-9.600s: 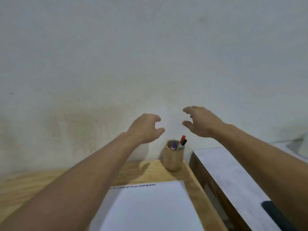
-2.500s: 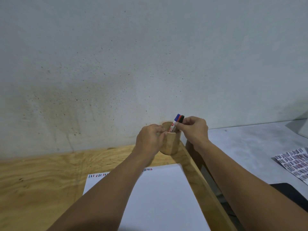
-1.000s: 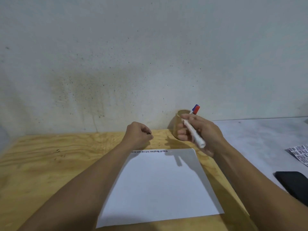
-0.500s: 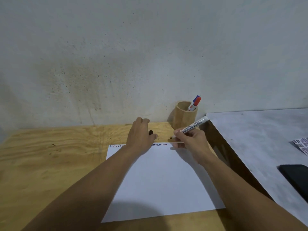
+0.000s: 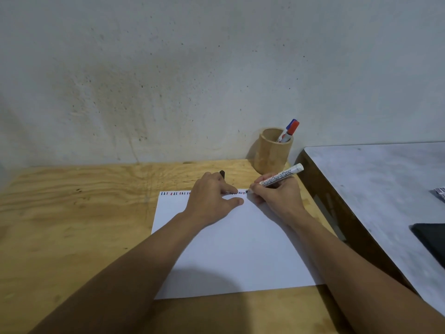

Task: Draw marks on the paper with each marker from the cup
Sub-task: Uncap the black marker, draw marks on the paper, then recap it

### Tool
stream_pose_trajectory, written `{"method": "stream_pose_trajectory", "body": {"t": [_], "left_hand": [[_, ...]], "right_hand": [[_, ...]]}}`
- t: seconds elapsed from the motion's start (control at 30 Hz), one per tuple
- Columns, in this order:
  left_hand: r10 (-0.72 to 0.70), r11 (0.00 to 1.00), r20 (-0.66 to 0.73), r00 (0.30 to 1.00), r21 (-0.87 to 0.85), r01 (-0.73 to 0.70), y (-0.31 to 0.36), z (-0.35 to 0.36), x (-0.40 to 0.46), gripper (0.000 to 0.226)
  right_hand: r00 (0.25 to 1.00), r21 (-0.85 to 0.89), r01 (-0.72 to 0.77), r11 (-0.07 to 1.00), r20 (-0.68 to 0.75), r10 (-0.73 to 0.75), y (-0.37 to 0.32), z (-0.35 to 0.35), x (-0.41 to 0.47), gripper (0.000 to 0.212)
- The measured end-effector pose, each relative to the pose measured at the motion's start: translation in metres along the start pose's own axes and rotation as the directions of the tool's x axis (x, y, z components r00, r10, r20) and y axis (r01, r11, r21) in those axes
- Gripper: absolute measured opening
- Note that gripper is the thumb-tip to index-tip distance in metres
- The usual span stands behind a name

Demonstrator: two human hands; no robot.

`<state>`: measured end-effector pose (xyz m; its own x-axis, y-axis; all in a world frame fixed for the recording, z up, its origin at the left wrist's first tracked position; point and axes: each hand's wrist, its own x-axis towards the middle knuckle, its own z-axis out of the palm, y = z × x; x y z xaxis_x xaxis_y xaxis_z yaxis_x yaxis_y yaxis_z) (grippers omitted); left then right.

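A white sheet of paper (image 5: 240, 249) lies on the wooden table (image 5: 72, 225), with a row of short black, red and blue marks along its top edge. My right hand (image 5: 279, 198) grips a white board marker (image 5: 280, 178) whose black tip touches the paper's top edge near the right end of the row. My left hand (image 5: 212, 198) rests flat on the paper's top part and pinches the black marker cap (image 5: 222, 174) between its fingers. A wooden cup (image 5: 272, 150) stands behind, holding a red-capped and a blue-capped marker (image 5: 289, 131).
A grey table (image 5: 385, 189) adjoins the wooden one on the right, separated by a narrow gap. On it lie a black flat object (image 5: 431, 239) and a printed sheet at the far right edge. A stained wall rises directly behind the table.
My right hand has brought the marker tip down to the paper's top edge. My left hand has settled flatter on the sheet, still holding the cap.
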<state>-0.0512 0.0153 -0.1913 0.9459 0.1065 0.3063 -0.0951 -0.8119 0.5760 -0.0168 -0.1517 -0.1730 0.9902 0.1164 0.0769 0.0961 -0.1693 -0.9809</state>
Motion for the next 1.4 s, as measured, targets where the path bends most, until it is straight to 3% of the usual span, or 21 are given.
{"method": "stream_pose_trajectory", "body": {"t": [0.3,0.47,0.6,0.87,1.4], "left_hand": [[-0.016,1.000,-0.028,0.999,-0.027,0.015,-0.003,0.002,-0.001,0.032],[-0.019,0.997,-0.081,0.997,0.067,0.025,-0.007,0.004,0.000,0.046],[-0.012,0.968,-0.160,0.987,0.244,0.052,-0.011,0.007,-0.003,0.068],[-0.111,0.918,0.020,0.994,0.385,0.095,-0.020,0.010,-0.003,0.089],[-0.115,0.928,-0.002,0.993,0.357,0.108,-0.020,0.009,-0.005,0.089]], "right_hand": [[1.000,0.018,0.012,1.000,0.003,-0.012,0.000,0.002,0.000,0.014],[1.000,0.004,0.006,1.000,-0.009,-0.006,0.002,0.002,0.002,0.015],[1.000,-0.045,0.008,0.999,-0.021,-0.009,0.006,0.001,0.005,0.013],[0.999,-0.076,0.009,0.997,-0.031,-0.011,0.009,0.000,0.006,0.012],[0.996,-0.087,0.025,0.996,-0.079,-0.032,0.011,-0.001,0.007,0.009]]}}
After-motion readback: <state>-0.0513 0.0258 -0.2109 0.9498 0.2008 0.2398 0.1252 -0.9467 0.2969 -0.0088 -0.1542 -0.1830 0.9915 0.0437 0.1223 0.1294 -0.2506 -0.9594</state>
